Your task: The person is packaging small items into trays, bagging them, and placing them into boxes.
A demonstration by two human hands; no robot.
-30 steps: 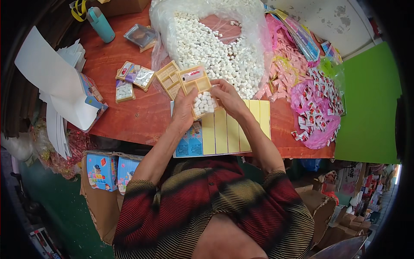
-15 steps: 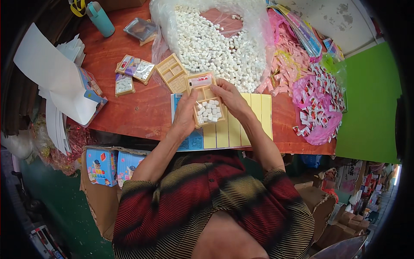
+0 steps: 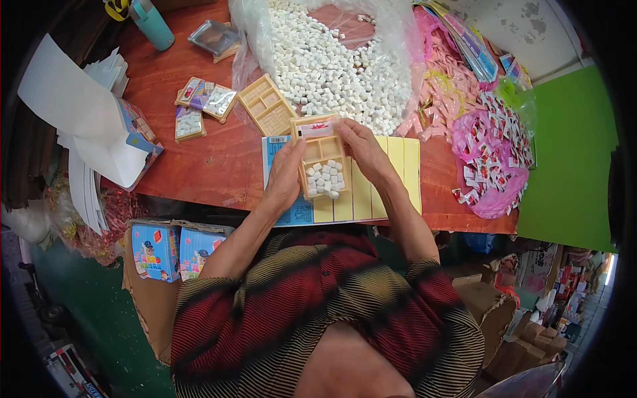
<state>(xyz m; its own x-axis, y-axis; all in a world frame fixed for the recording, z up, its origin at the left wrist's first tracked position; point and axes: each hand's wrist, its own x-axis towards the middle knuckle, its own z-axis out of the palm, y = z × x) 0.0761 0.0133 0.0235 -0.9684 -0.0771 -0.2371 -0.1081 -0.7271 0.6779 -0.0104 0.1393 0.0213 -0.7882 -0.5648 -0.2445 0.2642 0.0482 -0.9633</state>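
Note:
A tan plastic compartment tray [image 3: 321,148] is held upright in front of me, over the table's near edge. White cubes [image 3: 325,178] fill its lower compartment, one sitting at the bottom rim. A white-and-red sachet [image 3: 317,129] lies across the top compartment, and the two small middle compartments look bare. My left hand [image 3: 285,174] grips the tray's left side, thumb on the front. At the upper right corner, beside the sachet, my right hand [image 3: 363,151] closes on the edge; some of its fingertips are hidden. Another tan tray [image 3: 267,106], without cubes, lies just behind.
Loose white cubes spill from a clear bag [image 3: 255,40] at the back. Pink packets [image 3: 458,86] and a pink bag of sachets [image 3: 494,199] are on the right. Filled packs [image 3: 219,103], a bottle [image 3: 151,25] and an open box [image 3: 136,139] stand left. A yellow-blue sheet [image 3: 391,179] lies under my hands.
The tray has straightened and shifted slightly right. My right hand has slid a little outward and up, its thumb leaving the middle compartments for the corner. My left hand keeps its grip.

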